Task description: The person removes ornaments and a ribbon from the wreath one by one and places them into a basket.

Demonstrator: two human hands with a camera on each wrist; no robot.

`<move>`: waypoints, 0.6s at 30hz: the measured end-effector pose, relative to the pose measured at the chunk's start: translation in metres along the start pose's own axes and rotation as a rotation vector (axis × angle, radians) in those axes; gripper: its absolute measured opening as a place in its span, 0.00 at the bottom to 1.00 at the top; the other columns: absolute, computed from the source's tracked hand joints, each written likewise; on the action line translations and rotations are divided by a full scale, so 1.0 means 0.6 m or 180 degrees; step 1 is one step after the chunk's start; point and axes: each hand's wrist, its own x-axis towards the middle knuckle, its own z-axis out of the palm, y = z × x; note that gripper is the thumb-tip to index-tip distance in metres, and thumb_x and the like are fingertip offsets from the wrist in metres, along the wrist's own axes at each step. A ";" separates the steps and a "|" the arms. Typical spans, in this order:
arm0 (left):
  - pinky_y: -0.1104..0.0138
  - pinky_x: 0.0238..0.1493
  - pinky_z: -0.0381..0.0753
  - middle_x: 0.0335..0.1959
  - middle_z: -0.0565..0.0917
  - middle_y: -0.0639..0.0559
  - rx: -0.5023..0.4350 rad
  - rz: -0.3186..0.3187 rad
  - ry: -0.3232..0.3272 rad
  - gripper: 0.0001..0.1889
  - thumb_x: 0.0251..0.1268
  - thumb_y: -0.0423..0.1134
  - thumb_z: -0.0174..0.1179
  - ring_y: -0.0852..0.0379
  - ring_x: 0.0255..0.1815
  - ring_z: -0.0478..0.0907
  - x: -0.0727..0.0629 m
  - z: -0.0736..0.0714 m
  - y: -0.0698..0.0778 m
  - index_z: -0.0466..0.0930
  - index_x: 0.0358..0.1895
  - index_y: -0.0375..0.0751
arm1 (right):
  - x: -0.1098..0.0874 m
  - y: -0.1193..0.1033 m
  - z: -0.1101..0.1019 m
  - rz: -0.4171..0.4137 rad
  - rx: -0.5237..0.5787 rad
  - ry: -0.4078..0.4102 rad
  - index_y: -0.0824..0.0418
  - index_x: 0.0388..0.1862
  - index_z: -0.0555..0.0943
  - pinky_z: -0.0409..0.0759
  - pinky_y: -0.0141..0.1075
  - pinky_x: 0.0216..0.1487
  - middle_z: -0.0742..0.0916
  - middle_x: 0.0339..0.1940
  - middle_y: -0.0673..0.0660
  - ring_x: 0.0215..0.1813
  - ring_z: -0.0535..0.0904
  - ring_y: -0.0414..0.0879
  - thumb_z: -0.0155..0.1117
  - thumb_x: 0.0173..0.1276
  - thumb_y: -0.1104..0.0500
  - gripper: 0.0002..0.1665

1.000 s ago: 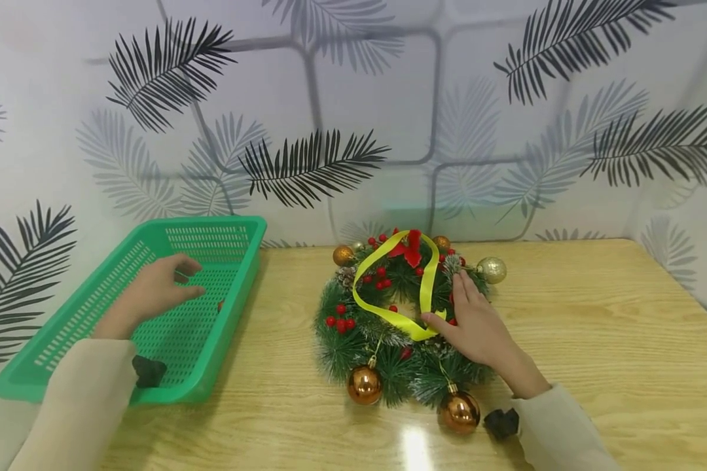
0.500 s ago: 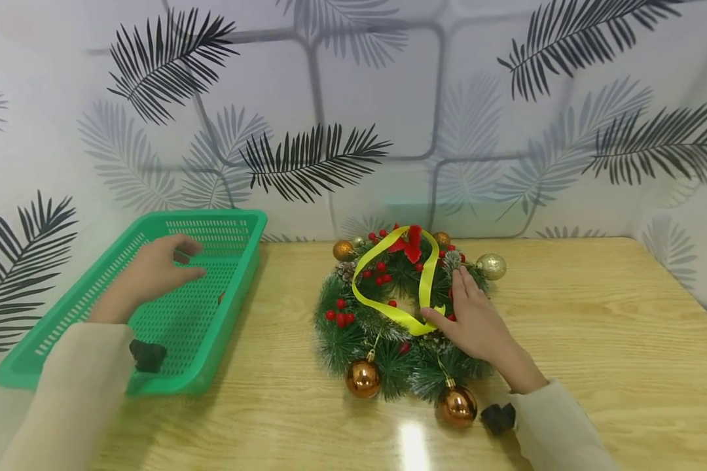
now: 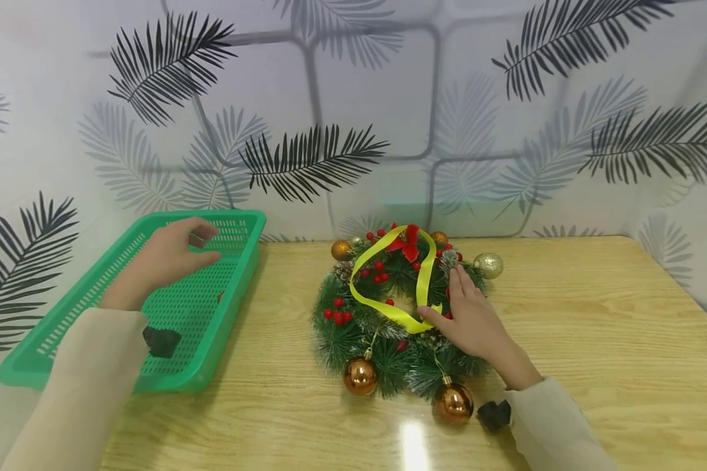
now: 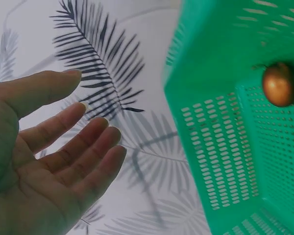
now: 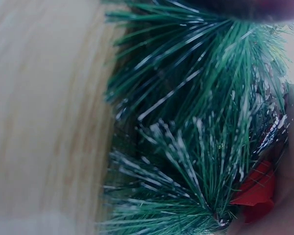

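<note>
Over the green basket (image 3: 209,356) my left hand (image 3: 167,258) hovers with its fingers loosely bent and nothing between them. The left wrist view shows that same palm (image 4: 49,166) bare, beside the basket's wall. Inside lies a copper-coloured bauble (image 4: 280,85). My right hand (image 3: 477,320) rests flat on the right side of a green Christmas wreath (image 3: 342,333), fingers straight, thumb at a yellow ribbon (image 3: 389,311) looped across the top. The wreath carries red berries (image 3: 338,317), a red bow-like flower (image 3: 411,243) and copper baubles (image 3: 360,375). Close up, the right wrist view shows frosted needles (image 5: 186,122) and a red petal-like piece (image 5: 257,188).
Both stand on a light wooden table (image 3: 595,314) against a leaf-patterned wall (image 3: 353,98). A second copper bauble (image 3: 454,401) hangs at the wreath's front edge, and a pale gold one (image 3: 489,265) sticks out at its right. Wrist cameras (image 3: 495,415) are strapped on.
My left hand has risen a little and shifted to the right above the basket. The right hand keeps its place on the wreath.
</note>
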 end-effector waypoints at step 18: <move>0.47 0.58 0.72 0.58 0.74 0.33 -0.0274 0.0276 0.0024 0.22 0.65 0.37 0.58 0.38 0.59 0.71 0.020 0.017 0.089 0.69 0.60 0.29 | 0.000 0.000 0.000 0.0022 -0.0007 -0.0022 0.77 0.73 0.42 0.48 0.60 0.73 0.46 0.76 0.74 0.76 0.43 0.68 0.46 0.70 0.33 0.57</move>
